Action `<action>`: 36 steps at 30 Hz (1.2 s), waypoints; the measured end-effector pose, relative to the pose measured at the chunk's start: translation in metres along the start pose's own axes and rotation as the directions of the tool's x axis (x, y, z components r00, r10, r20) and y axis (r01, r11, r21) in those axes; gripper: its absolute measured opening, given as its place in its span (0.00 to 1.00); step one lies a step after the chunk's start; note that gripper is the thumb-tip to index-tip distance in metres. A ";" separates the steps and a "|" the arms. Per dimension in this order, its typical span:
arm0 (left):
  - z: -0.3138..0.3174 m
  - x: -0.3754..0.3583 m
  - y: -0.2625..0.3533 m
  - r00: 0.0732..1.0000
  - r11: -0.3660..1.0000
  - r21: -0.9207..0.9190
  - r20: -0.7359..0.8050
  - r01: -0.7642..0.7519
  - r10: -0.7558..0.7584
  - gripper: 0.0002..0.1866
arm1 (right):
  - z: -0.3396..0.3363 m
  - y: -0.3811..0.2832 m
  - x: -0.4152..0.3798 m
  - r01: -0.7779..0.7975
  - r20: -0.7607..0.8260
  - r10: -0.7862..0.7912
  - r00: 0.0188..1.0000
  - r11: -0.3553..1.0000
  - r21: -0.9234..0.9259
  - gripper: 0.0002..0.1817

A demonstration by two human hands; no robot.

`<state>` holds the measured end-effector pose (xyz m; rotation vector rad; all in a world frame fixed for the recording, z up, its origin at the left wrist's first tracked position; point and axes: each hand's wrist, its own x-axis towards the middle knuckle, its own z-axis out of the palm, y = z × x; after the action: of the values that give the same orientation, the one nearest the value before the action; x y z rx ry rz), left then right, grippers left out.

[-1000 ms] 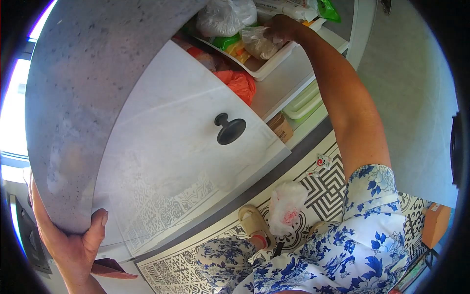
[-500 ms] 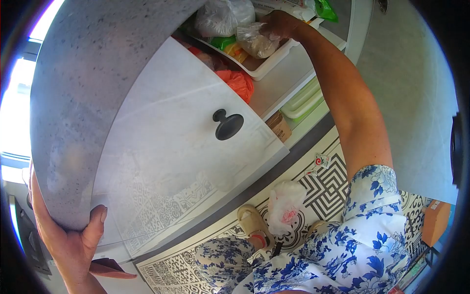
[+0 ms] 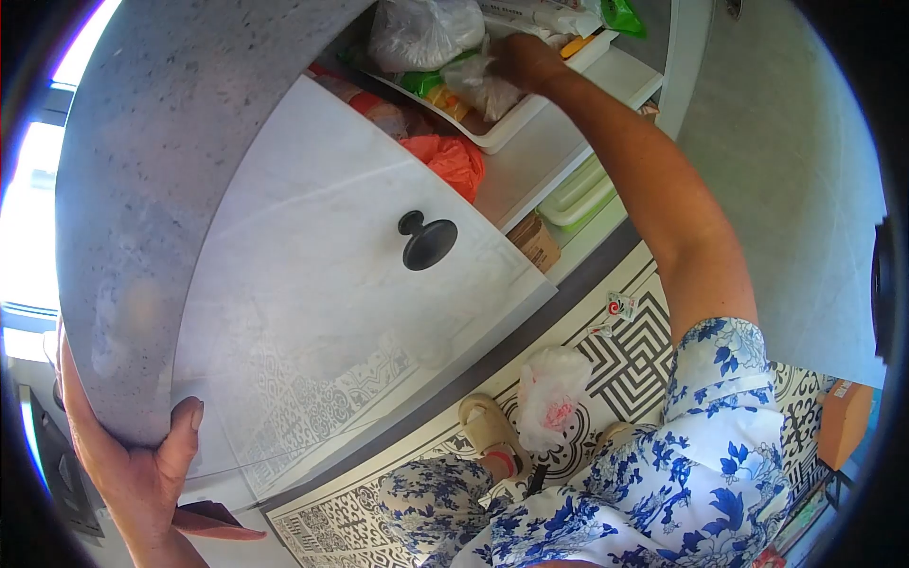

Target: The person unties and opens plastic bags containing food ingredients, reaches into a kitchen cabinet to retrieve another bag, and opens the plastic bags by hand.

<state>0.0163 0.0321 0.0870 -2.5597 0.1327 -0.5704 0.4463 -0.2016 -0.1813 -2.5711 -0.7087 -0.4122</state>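
Observation:
My left hand [image 3: 142,473] grips the end of the grey speckled countertop [image 3: 189,142], its thumb on the near side and its fingers round the far edge. Inside the open cabinet, my right hand [image 3: 526,64] has its fingers closed on a clear plastic bag [image 3: 481,87] whose contents look pale. That bag is low in a white tray [image 3: 497,142] on the shelf, against a green and yellow packet [image 3: 431,87]. A larger, full clear bag [image 3: 426,33] lies beside it. The fingertips of my right hand are partly hidden.
A white cabinet door [image 3: 312,246] with a black knob [image 3: 429,242] spans the middle. Red plastic bags [image 3: 450,163] sit left of the tray; a lidded green container [image 3: 576,196] is below. On the patterned floor lies a plastic bag [image 3: 552,393] near my feet.
My right hand has moved slightly left with the clear bag, which now sits lower in the tray. My left hand stays on the countertop end. The view has shifted a little.

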 end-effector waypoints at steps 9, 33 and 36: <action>0.004 -0.001 -0.007 0.998 0.995 -0.079 0.031 0.056 -0.053 0.44 | -0.003 -0.002 -0.054 0.102 -0.195 -0.028 0.980 0.920 0.378 0.16; -0.067 0.059 -0.003 0.975 0.975 -0.023 -0.037 -0.220 0.219 0.47 | 0.159 0.062 -0.453 -0.516 0.459 0.585 0.668 0.809 -0.281 0.35; -0.089 0.050 -0.005 0.979 0.980 -0.110 -0.141 -0.166 0.150 0.48 | 0.163 0.064 -0.457 -0.462 0.400 0.559 0.726 0.828 -0.318 0.28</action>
<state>0.0237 -0.0145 0.1780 -2.5958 0.4259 -0.6886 0.1311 -0.3604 -0.5205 -2.9379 -0.0571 0.3763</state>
